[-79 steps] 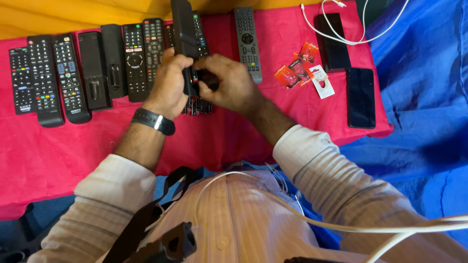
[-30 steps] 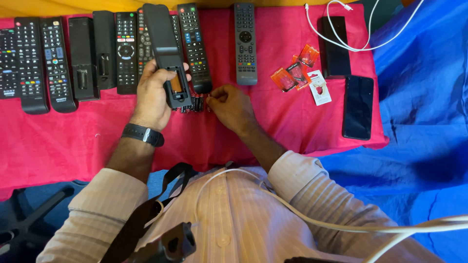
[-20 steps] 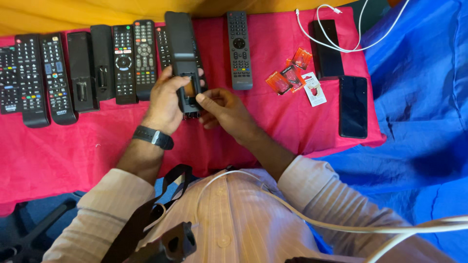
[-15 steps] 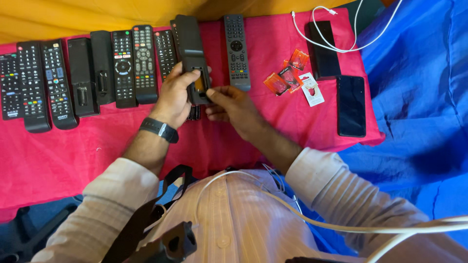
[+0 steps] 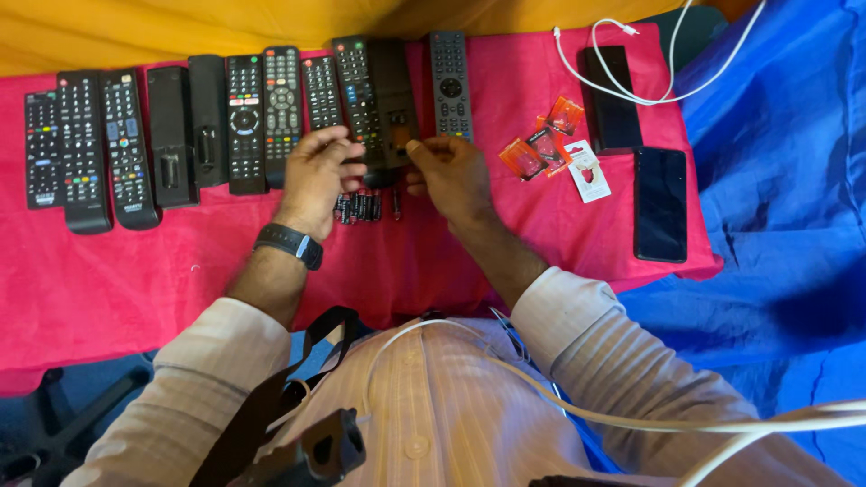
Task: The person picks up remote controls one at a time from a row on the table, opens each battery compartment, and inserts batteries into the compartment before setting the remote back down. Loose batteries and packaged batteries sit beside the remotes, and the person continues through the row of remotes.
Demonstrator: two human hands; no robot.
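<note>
Right now my left hand and right hand both pinch the face-down black remote on the red cloth, battery bay open. Loose batteries lie just below. Best to check polarity, seat each flat.

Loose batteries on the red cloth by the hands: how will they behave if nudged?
The batteries are small dark cylinders lying on their sides, so they probably roll easily. The soft red cloth may damp that. They look smooth and rigid, likely slippery to pinch and dense for their size.
</note>
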